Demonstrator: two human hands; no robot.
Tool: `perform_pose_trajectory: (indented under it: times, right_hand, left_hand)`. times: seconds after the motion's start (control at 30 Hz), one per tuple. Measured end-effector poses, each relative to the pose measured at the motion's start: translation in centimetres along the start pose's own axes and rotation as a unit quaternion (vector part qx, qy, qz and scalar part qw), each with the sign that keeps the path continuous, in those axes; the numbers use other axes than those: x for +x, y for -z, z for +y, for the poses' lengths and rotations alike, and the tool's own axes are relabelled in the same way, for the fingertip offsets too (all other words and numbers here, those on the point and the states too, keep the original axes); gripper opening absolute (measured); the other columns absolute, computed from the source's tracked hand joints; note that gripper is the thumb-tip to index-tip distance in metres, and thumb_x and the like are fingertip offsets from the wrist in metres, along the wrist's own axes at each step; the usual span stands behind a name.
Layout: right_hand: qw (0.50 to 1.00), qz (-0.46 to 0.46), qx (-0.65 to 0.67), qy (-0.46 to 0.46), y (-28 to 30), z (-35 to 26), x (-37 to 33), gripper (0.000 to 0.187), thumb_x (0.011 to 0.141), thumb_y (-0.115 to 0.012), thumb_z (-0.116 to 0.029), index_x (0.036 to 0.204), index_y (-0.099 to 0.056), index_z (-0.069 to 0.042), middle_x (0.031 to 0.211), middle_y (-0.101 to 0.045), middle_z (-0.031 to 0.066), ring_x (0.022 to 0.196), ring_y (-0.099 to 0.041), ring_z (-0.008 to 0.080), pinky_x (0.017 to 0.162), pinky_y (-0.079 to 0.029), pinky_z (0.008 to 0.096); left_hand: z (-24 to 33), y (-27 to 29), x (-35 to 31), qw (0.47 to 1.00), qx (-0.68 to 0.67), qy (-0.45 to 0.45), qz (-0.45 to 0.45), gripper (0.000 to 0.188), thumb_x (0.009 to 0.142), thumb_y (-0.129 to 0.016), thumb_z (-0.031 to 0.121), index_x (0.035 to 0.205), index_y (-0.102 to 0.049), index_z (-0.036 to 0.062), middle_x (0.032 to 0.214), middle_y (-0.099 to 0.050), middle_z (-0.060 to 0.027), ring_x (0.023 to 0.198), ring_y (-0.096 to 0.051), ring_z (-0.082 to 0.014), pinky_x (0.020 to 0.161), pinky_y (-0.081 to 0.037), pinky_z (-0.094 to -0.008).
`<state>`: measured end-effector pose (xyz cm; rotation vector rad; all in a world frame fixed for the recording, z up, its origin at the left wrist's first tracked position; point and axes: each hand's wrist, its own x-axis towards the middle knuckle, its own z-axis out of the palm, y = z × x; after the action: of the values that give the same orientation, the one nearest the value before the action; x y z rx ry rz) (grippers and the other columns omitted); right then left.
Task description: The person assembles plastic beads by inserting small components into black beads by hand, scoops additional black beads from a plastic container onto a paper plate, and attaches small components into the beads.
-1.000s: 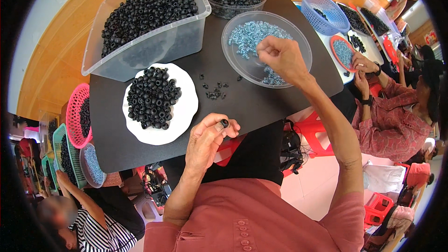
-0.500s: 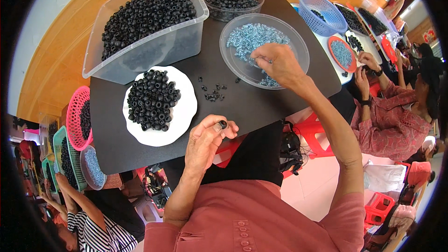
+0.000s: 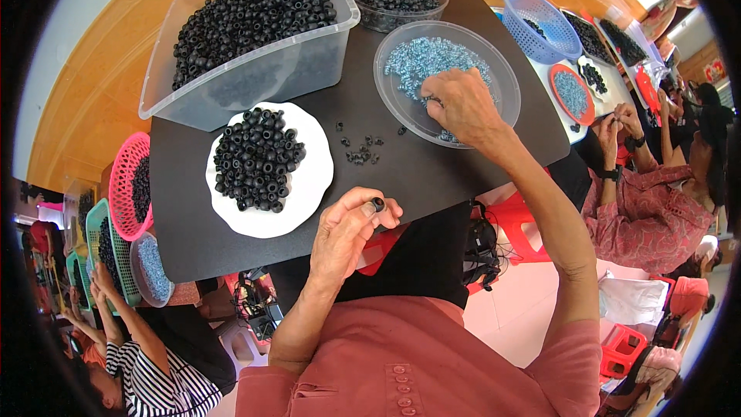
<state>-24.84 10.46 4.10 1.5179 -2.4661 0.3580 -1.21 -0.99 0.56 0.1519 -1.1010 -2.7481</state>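
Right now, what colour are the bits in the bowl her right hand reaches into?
Light blue bits, in the clear bowl under the right hand; head view.

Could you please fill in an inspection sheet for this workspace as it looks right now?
Surface: black table, mostly covered with containers.
Job's things: small black ring pinched in the left hand; clear bowl of small blue parts, with the right hand reaching in.
Clutter: white plate piled with black rings; clear tub full of them; second clear bowl of black parts; loose black bits on the table.
Hands: left shut on the ring; right with fingers curled among the blue parts, grip cannot be told.
Cables: dark wires below the table edge.
Surroundings: other people at neighbouring tables with coloured baskets.
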Motion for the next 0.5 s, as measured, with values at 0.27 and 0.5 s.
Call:
perform_pose_trajectory:
  times: [0.27,0.5]
  right_hand:
    - [0.888,-0.026,0.449,-0.099,3.5,-5.5,-1.9,0.014,0.075,-0.063,-0.001,0.089,-0.068,-0.002,0.081,-0.066,0.0056,0.074,-0.061,0.0125,0.066,-0.047,0.0256]
    - [0.826,-0.016,0.562,-0.04,2.2,-9.6,-4.7,0.016,0.078,-0.059,0.002,0.092,-0.067,0.0,0.086,-0.065,0.0094,0.071,-0.062,0.0144,0.064,-0.048,0.0258]
  left_hand:
    - [-0.3,0.2,0.0,1.0,0.0,-0.02,0.003,0.02,0.095,-0.043,0.011,0.106,-0.053,-0.0023,0.078,-0.062,-0.0113,0.094,-0.058,-0.0218,0.089,-0.044,-0.0339]
    - [-0.3,0.0,0.1,1.0,0.002,-0.026,-0.004,0.023,0.097,-0.043,0.013,0.109,-0.053,-0.003,0.085,-0.061,-0.0107,0.089,-0.059,-0.018,0.087,-0.045,-0.0314]
